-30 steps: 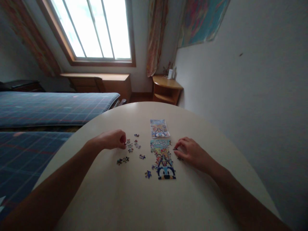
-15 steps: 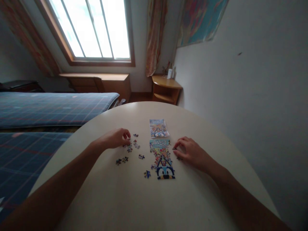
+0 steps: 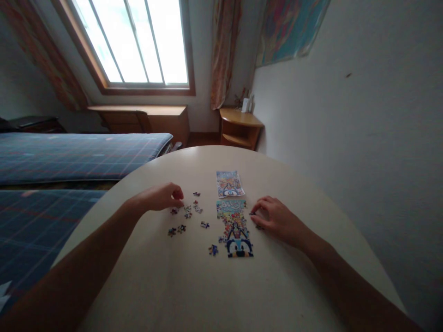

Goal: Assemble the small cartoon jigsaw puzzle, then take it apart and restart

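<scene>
A partly joined jigsaw puzzle [image 3: 237, 230] lies flat on the round table, with a dog's face at its near end and lettering across its far end. Just right of it, my right hand [image 3: 275, 219] pinches a small dark puzzle piece [image 3: 252, 213] between thumb and fingers. Under that hand rests another piece [image 3: 259, 227]. To the left, my left hand [image 3: 166, 196] is closed, fingers curled together low over the table; what they hold, if anything, is hidden. Close below it lies a loose piece [image 3: 175, 210], and several more are scattered nearby, including a pair [image 3: 176, 230].
Beyond the puzzle lies a printed picture sheet [image 3: 229, 184] with a matching design. The pale round table [image 3: 166, 286] has a wall [image 3: 363, 161] to its right and a bed with a plaid cover [image 3: 79, 154] to its left. A corner shelf [image 3: 241, 117] stands behind.
My left hand has drawn back slightly left, its fingers curling closer together. A loose piece by it now sits farther left, apart from its neighbour. The right hand keeps its pinch.
</scene>
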Tool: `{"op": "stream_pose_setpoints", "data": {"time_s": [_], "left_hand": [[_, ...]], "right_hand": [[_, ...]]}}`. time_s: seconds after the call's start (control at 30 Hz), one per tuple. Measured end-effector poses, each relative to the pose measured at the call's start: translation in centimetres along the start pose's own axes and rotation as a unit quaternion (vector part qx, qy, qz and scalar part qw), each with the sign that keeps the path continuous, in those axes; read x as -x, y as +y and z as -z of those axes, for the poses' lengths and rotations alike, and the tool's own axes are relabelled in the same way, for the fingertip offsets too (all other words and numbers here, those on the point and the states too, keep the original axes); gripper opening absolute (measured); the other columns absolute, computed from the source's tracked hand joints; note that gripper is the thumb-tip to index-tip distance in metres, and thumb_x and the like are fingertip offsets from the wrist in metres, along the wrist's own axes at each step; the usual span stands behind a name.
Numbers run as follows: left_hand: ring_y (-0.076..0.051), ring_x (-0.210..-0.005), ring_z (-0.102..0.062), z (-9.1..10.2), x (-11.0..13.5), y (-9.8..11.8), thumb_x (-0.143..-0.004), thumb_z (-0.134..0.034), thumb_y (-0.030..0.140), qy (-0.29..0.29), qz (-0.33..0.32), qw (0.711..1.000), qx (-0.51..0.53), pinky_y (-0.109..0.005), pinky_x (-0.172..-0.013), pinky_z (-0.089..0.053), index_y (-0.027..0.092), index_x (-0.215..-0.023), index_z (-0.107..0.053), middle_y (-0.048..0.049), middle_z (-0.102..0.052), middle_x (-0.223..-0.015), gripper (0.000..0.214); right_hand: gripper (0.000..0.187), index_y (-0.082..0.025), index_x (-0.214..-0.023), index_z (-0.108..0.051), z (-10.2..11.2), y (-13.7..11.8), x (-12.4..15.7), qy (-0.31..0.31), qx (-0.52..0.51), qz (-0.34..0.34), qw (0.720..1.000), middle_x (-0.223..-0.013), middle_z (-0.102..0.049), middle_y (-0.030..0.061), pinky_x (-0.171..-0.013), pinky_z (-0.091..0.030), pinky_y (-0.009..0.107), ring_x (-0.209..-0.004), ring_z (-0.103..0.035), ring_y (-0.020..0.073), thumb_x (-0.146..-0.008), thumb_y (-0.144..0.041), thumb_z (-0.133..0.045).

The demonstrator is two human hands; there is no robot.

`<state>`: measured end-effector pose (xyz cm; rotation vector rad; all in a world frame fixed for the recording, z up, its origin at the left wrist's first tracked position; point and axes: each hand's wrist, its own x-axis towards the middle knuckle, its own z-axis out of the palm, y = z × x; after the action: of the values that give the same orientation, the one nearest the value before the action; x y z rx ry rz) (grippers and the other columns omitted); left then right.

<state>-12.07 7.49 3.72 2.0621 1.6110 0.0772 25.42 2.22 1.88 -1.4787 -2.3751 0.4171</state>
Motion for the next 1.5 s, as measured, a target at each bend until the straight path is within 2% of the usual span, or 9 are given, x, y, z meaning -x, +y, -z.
{"op": "stream_pose_setpoints", "data": {"time_s": [0.33, 0.57, 0.77, 0.9, 1.07, 1.17, 1.3, 1.4, 1.5], "left_hand": [[-0.016, -0.064, -0.06, 0.1, 0.6, 0.4, -0.067, -0.066, 0.035, -0.062, 0.006, 0.998, -0.018, -0.024, -0.056, -0.04, 0.019, -0.083, -0.072, -0.0025, -0.073, -0.076, 0.024], [-0.017, -0.062, -0.06, -0.3, 0.3, -0.2, -0.068, -0.066, 0.04, -0.037, -0.019, 0.999, -0.007, -0.025, -0.055, -0.04, 0.018, -0.077, -0.069, -0.0038, -0.072, -0.074, 0.023], [-0.017, -0.064, -0.063, -0.3, 0.6, 0.3, -0.071, -0.062, 0.036, -0.055, -0.018, 0.998, -0.008, -0.025, -0.057, -0.041, 0.018, -0.089, -0.067, -0.0045, -0.073, -0.08, 0.026], [-0.018, -0.063, -0.062, -0.1, 0.9, 0.8, -0.069, -0.063, 0.031, -0.058, -0.018, 0.998, -0.031, -0.027, -0.058, -0.04, 0.019, -0.079, -0.069, -0.0036, -0.072, -0.074, 0.017], [-0.018, -0.064, -0.06, 0.1, 1.1, 0.5, -0.07, -0.062, 0.03, -0.05, -0.029, 0.997, -0.045, -0.026, -0.057, -0.039, 0.019, -0.079, -0.068, -0.0034, -0.07, -0.075, 0.015], [-0.018, -0.068, -0.062, 0.2, 1.2, 0.9, -0.075, -0.061, 0.033, -0.023, -0.049, 0.998, -0.032, -0.026, -0.059, -0.041, 0.019, -0.085, -0.068, -0.0046, -0.071, -0.082, 0.019], [-0.017, -0.071, -0.064, -0.4, 1.0, 3.0, -0.086, -0.054, 0.038, 0.065, -0.054, 0.996, 0.004, -0.026, -0.061, -0.042, 0.021, -0.1, -0.069, -0.0052, -0.073, -0.093, 0.027], [-0.016, -0.071, -0.064, -2.0, 0.7, 5.5, -0.086, -0.056, 0.035, 0.143, -0.073, 0.986, 0.047, -0.026, -0.064, -0.044, 0.021, -0.097, -0.071, -0.0042, -0.074, -0.089, 0.023], [-0.016, -0.069, -0.065, -4.5, 0.9, 7.9, -0.085, -0.061, 0.033, 0.184, -0.074, 0.97, 0.14, -0.026, -0.066, -0.048, 0.02, -0.094, -0.072, -0.0026, -0.075, -0.082, 0.02]], "right_hand": [[0.014, -0.02, -0.093, -0.068, 0.2, -0.1, 0.0, -0.003, -0.007, -0.003, 1.0, -0.105, -0.063, 0.0101, -0.094, -0.043, 0.042, -0.1, -0.058, 0.0251, -0.085, -0.03, -0.062], [0.019, -0.021, -0.095, -0.07, 0.9, 0.9, 0.1, -0.021, -0.038, 0.01, 0.999, -0.106, -0.066, 0.0102, -0.092, -0.046, 0.04, -0.099, -0.061, 0.0242, -0.09, -0.031, -0.055], [0.023, -0.02, -0.099, -0.07, 1.2, 1.5, 0.2, -0.029, -0.043, 0.005, 0.999, -0.108, -0.066, 0.0106, -0.092, -0.047, 0.038, -0.1, -0.062, 0.0239, -0.091, -0.036, -0.054], [0.025, -0.02, -0.099, -0.07, 1.3, 1.4, 0.2, -0.035, -0.048, 0.008, 0.998, -0.107, -0.066, 0.0109, -0.092, -0.047, 0.039, -0.1, -0.062, 0.0243, -0.09, -0.037, -0.055], [0.025, -0.02, -0.099, -0.07, 1.3, 1.4, 0.2, -0.035, -0.046, 0.01, 0.998, -0.109, -0.066, 0.0113, -0.094, -0.047, 0.04, -0.101, -0.062, 0.0251, -0.089, -0.038, -0.055], [0.025, -0.02, -0.099, -0.07, 1.4, 1.5, 0.2, -0.03, -0.041, 0.018, 0.999, -0.108, -0.067, 0.0112, -0.093, -0.048, 0.04, -0.1, -0.062, 0.0249, -0.09, -0.038, -0.055], [0.025, -0.019, -0.098, -0.07, 1.5, 1.5, 0.1, -0.03, -0.036, 0.027, 0.999, -0.106, -0.068, 0.0109, -0.093, -0.048, 0.039, -0.098, -0.063, 0.0233, -0.092, -0.03, -0.048], [0.025, -0.019, -0.095, -0.07, 1.4, 1.6, 0.0, -0.016, -0.035, 0.02, 0.999, -0.103, -0.07, 0.0095, -0.092, -0.049, 0.037, -0.096, -0.064, 0.0218, -0.091, -0.021, -0.046], [0.026, -0.02, -0.094, -0.07, 1.3, 1.8, -0.1, 0.001, -0.028, -0.004, 1.0, -0.102, -0.071, 0.0081, -0.089, -0.05, 0.035, -0.095, -0.066, 0.0209, -0.088, -0.016, -0.046]]}}
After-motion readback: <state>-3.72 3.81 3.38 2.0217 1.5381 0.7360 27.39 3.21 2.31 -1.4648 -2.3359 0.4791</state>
